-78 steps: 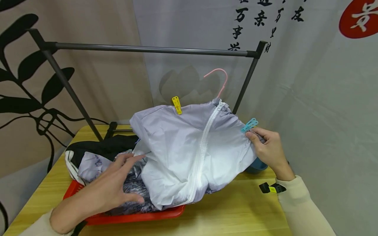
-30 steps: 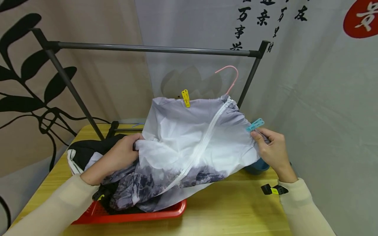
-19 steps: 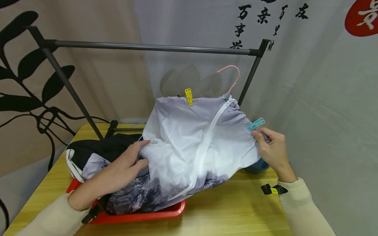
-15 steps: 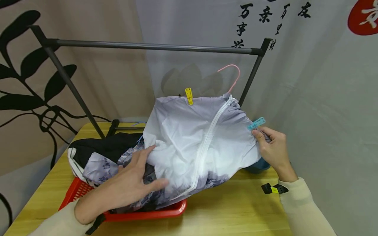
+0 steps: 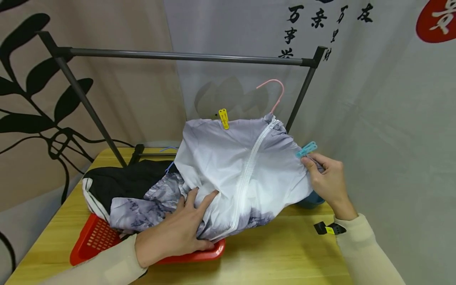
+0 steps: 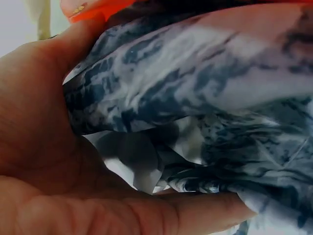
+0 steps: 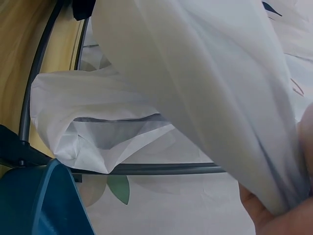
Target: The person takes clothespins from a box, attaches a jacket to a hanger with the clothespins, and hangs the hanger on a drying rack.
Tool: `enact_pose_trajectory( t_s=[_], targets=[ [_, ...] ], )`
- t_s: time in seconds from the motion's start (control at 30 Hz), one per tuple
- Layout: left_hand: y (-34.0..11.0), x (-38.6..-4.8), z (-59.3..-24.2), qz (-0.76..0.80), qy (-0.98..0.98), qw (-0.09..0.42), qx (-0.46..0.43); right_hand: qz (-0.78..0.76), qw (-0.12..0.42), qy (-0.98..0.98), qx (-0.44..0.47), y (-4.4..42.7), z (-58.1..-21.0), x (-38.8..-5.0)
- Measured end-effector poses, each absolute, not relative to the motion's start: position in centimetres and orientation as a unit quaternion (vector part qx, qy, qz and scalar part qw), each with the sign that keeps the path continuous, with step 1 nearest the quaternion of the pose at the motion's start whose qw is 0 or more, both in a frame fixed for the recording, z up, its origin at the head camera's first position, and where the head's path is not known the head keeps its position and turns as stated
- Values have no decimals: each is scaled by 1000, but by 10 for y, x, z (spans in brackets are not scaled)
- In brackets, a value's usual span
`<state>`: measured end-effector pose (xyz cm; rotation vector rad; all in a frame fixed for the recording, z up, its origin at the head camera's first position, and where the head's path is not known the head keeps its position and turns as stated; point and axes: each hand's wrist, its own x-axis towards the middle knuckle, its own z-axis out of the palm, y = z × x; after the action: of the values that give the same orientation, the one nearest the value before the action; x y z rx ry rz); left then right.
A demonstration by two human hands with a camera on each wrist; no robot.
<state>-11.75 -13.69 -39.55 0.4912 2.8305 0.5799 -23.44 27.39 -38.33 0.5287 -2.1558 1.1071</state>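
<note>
Head view is showing the pale zip-up jacket [image 5: 272, 178] slanting across the middle, its lower left part lying over the red basket [image 5: 194, 256], and the change is coming on that side: the left hand [image 5: 179, 231] is shifting rightward from its place half a second ago and is now reaching onto the lower front. Its fingers are spreading wide, and the left wrist view is catching printed cloth lying between thumb and fingers, with no clear pinch. The right hand [image 5: 328, 178] is barely moving, thumb and fingertips pinching the jacket's right edge just below the light-blue peg [image 5: 307, 149]. That grip is probably steadying things while the loose side is being straightened, so this is looking like arranging rather than hanging. Further up, the yellow peg [image 5: 223, 118] is biting the top edge, and the pink hanger hook [image 5: 283, 92], edging slightly leftward, is poking out clear of the grey rail [image 5: 185, 58]. Leftward, mottled purple cloth [image 5: 132, 211] is showing more than before, a black garment [image 5: 128, 180] lying behind it; whether that cloth is part of the jacket, I cannot tell. Past the right edge, a blue container [image 5: 311, 201] is peeking out.
</note>
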Motion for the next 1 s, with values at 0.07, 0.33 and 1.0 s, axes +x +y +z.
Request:
enact_pose_trajectory(
  t_s=[0.07, 0.33, 1.0],
  targets=[
    [-134, -120, -397, 193, 960, 103, 173, 422, 325, -821, 206, 274, -384, -234],
    [-133, -137, -403, 154, 957, 48, 240, 421, 326, -821, 208, 273, -384, -234],
    [-169, -180, -398, 156, 945, 11, 286, 419, 320, -821, 220, 269, -385, -234]
  ],
)
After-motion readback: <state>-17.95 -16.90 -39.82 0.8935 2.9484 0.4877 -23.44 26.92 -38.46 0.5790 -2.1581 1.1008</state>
